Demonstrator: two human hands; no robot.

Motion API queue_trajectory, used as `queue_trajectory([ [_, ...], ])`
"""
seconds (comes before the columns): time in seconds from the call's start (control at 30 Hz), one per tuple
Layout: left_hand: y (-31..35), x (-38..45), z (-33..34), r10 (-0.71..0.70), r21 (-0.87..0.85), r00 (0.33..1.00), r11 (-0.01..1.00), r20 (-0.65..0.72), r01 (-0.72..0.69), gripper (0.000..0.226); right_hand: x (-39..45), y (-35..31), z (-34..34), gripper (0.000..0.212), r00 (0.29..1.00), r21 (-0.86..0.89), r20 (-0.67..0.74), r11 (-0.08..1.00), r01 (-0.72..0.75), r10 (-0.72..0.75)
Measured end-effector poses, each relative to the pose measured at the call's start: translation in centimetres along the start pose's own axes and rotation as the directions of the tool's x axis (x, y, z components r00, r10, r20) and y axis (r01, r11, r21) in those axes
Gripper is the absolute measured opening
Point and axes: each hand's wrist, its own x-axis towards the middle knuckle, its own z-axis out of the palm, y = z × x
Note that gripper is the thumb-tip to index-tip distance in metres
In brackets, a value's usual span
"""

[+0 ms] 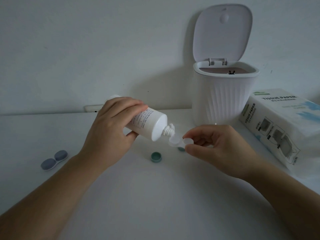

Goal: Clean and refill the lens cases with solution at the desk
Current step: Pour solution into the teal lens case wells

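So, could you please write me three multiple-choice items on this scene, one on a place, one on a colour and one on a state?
1. Where does the capped grey lens case lie?
A. on the desk, left of the left hand
B. inside the bin
C. on the tissue box

2. What colour is the loose cap on the desk between the hands?
A. red
B. teal green
C. black

3. How is the bin's lid?
A. shut
C. taken off and lying on the desk
B. swung up, open

Answers:
1 A: the grey case lies on the desk, left of the left hand that tilts the bottle.
2 B: the cap is teal green, below the open case in the right hand.
3 B: the lid stands upright on its hinge above the bin.
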Motion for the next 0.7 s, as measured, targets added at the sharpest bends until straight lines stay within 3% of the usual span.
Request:
queue_trajectory([
  [0.2,0.4,-0.2,-0.4,-0.170,-0.106,0.984,0.979,0.057,0.175,0.065,0.1,0.1,0.0,0.013,1.000,-0.020,-0.021,1.000,0.018,-0.018],
  [0.3,0.6,-0.4,-0.6,-0.306,-0.224,0.948,0.921,0.091,0.319,0.070,0.1,0.2,-0.1,0.015,0.999,-0.031,-0.027,0.999,0.025,-0.026],
  [0.4,0.8,-0.4,-0.9,-0.483,-0.382,0.868,0.785,0.114,0.487,0.069,0.2,0.3,-0.1,0.016,0.999,-0.038,-0.028,0.999,0.027,-0.028],
  [0.53,1.3,0.0,-1.2,-0.681,-0.474,0.705,0.563,0.199,0.677,0.063,0.3,0.4,0.0,0.017,0.999,-0.040,-0.030,0.999,0.032,-0.033],
  [0.7,1.1,0.1,-0.9,-0.748,-0.501,0.614,0.442,0.252,0.744,0.053,0.2,0.4,0.0,0.017,0.999,-0.012,-0.032,1.000,0.029,-0.029],
])
